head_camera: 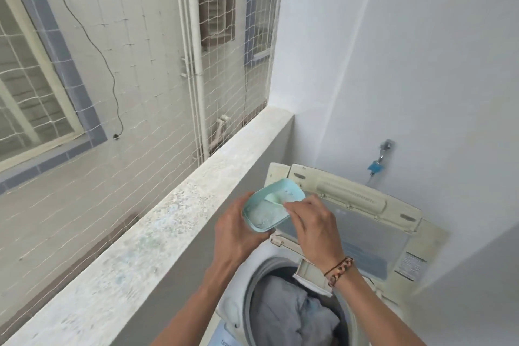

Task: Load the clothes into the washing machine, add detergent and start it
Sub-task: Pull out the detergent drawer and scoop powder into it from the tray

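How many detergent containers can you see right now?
1. A light blue detergent tub held in the left hand above the washing machine, while the right hand holds a scoop inside it. Others may sit out of frame.

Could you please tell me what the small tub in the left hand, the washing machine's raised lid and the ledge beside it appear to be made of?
The tub looks like pale turquoise plastic: smooth, thin-walled, with rounded moulded corners. The lid seems to be cream plastic, yellowed, framing a bluish see-through panel that could be plastic or glass. The ledge looks like bare cement or stone, matt and mottled with stains.
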